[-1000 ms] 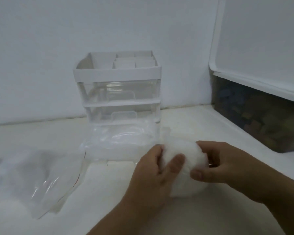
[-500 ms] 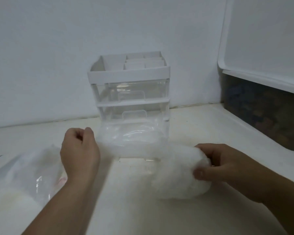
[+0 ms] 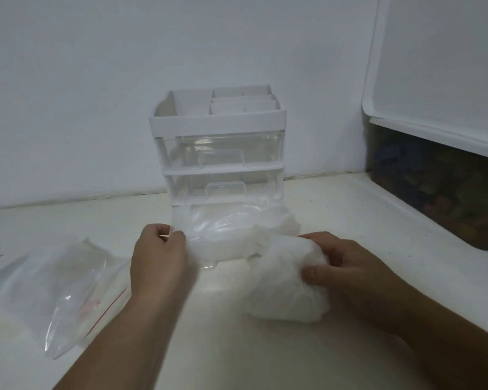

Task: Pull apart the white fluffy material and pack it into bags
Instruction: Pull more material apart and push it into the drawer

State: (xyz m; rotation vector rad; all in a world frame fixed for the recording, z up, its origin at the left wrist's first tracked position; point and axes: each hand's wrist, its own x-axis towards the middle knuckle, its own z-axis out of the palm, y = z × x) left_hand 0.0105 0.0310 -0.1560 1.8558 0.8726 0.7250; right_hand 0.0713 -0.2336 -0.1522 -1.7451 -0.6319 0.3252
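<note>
Pale tabletop [image 3: 265, 347] against a bare white wall carries a small drawer unit [image 3: 219, 153] at the far middle and a dark storage bin [image 3: 434, 192] at the right. Near the unit's front, the right hand [image 3: 347, 267] curls around the wad of white fluff [image 3: 282, 280] to anchor it. The left hand [image 3: 159, 260], fingers curled, seems to pinch a thin tuft stretched out leftward so the fibres part. Clear zip bags [image 3: 54, 291] lie at the near left, handy for packing.

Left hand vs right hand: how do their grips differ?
Left hand pinches a thin, stretched veil of the white fluff; right hand clutches its bulky lump. Left hand sits by the clear bag; right hand is nearer the dark bin. Both hold the same fluff.
</note>
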